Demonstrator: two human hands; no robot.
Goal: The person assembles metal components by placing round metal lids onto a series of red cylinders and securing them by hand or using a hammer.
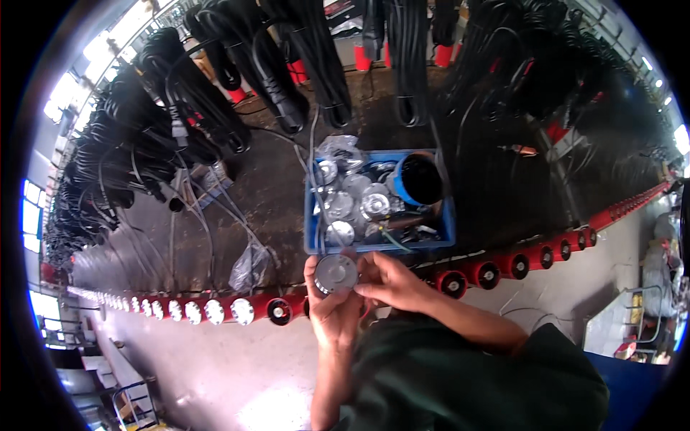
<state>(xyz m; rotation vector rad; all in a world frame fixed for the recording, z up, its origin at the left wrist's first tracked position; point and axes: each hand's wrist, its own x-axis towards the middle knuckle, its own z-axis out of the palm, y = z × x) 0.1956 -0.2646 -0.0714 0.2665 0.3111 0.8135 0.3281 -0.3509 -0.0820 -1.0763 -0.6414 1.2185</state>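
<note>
My left hand (333, 316) is closed around a round silver metal cap (336, 274), its flat face turned up. At the cap's right edge, the fingers of my right hand (384, 279) are bent in and grip the rim; the gap between thumb and forefinger is partly hidden. Both hands are just in front of a blue bin (451, 228). Inside it lie several similar silver caps (375, 204), a clear plastic bag (342, 152), some small dark parts and a blue tub (408, 189) with a dark inside.
Red cylinders (486, 274) line the bench's near edge; several on the left carry silver caps (242, 310). Bundles of black cable (269, 72) hang at the far side. A crumpled plastic bag (249, 268) and loose grey cables (205, 215) lie on the dark bench (280, 208).
</note>
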